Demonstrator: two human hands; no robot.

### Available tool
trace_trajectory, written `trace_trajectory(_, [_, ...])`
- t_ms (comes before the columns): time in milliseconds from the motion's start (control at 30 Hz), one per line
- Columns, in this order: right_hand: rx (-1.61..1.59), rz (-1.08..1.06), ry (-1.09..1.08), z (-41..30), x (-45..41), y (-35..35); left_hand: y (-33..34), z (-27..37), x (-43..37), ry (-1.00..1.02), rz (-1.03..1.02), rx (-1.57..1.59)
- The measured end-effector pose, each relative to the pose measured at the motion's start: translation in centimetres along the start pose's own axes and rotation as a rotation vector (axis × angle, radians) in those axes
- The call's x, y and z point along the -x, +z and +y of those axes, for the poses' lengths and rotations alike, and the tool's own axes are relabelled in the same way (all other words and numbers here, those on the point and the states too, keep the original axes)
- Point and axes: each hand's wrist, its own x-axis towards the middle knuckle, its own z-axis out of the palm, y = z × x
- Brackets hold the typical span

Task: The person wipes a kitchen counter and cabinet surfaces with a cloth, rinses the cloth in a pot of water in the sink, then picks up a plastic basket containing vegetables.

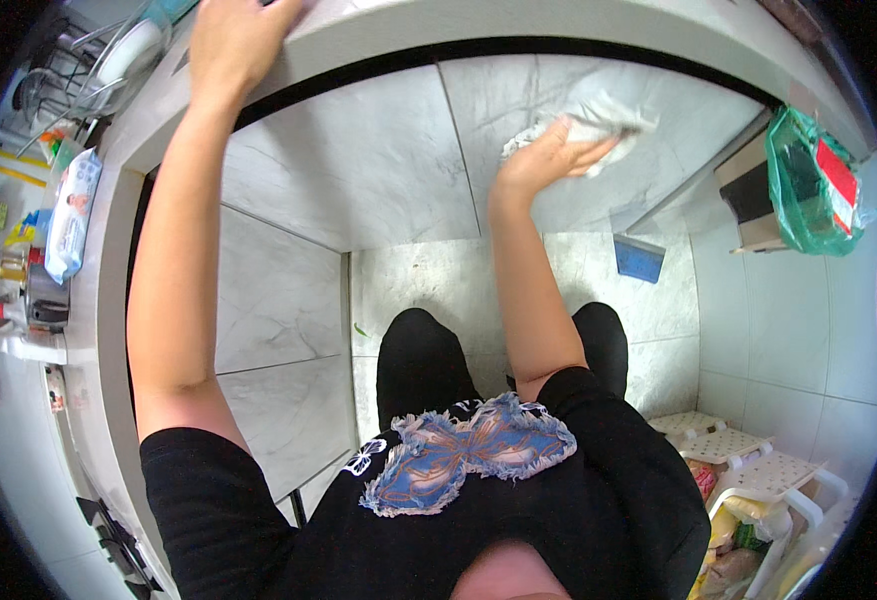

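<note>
My right hand (547,159) presses a crumpled white cloth (611,124) against a grey marble-patterned cabinet door (506,90). The cloth spreads under and beyond the fingers, and its far edge is blurred. At the upper left, my left hand (239,37) rests on the pale countertop (348,37) above the doors; its fingertips are partly cut off by the picture's edge. I cannot see anything held in it. Another marble-patterned door (333,157) stands to the left of the one under the cloth.
A blue dustpan-like object (638,259) is near the floor below the doors. A green plastic bag (806,187) hangs at the right. A wet-wipes pack (72,217) lies on the left counter. A white storage rack (768,472) with packaged food stands lower right.
</note>
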Motion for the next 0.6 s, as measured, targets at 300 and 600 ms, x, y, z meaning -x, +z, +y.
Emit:
trace_trajectory(300, [0.715, -0.674, -1.762, 10.4, 5.7, -1.2, -0.1, -1.9, -0.2, 0.095, 0.08, -0.009])
trace_trajectory(600, [0.815, -0.655, -1.681, 7.5, -8.7, -6.8, -0.4, -2.6, 0.2, 0.024, 0.108, -0.106])
